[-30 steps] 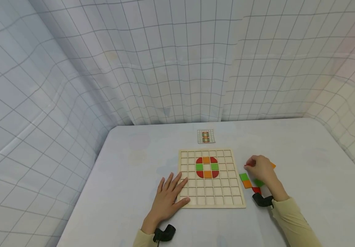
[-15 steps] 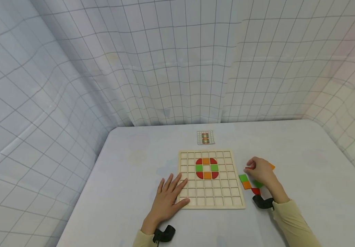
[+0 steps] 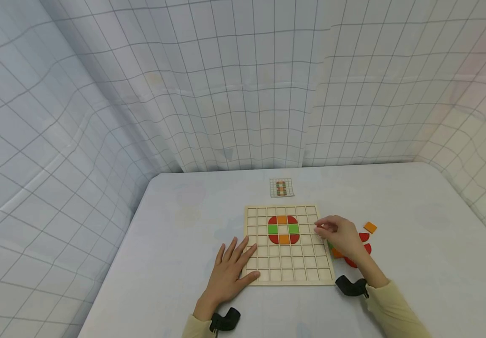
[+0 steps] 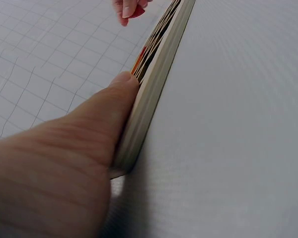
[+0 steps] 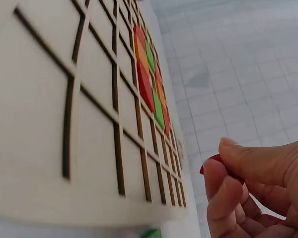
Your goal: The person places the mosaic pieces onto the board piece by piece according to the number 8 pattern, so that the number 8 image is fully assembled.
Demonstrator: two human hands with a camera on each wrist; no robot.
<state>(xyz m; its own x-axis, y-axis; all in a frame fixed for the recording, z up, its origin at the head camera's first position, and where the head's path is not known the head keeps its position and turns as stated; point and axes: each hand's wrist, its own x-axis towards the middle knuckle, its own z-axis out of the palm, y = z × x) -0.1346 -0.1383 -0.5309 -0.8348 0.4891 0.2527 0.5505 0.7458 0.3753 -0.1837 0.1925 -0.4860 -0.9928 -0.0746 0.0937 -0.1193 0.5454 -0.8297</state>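
Observation:
My left hand (image 3: 227, 277) lies with spread, straight fingers on the lower left edge of a wooden grid board (image 3: 285, 277). In the left wrist view its thumb (image 4: 107, 101) rests along the board's edge. Between thumb and fingertips my right hand (image 3: 344, 237) pinches a red quarter-round tile (image 5: 218, 158), over the board's right edge. Set in the board's upper middle is a ring of tiles: red rounded corners (image 3: 294, 238), orange squares (image 3: 284, 239) and green squares (image 3: 273, 229). Its centre cell shows bare wood.
Right of the board lie loose tiles, several red ones (image 3: 364, 236) and an orange square (image 3: 370, 227); some green and orange ones are partly hidden by the right hand. Behind the board is a small pattern card (image 3: 281, 188). A checked curtain (image 3: 243, 94) surrounds the white table.
My right hand has carried the red tile left from the loose tiles to above the board's right edge, uncovering more red tiles. The left hand has stayed in place.

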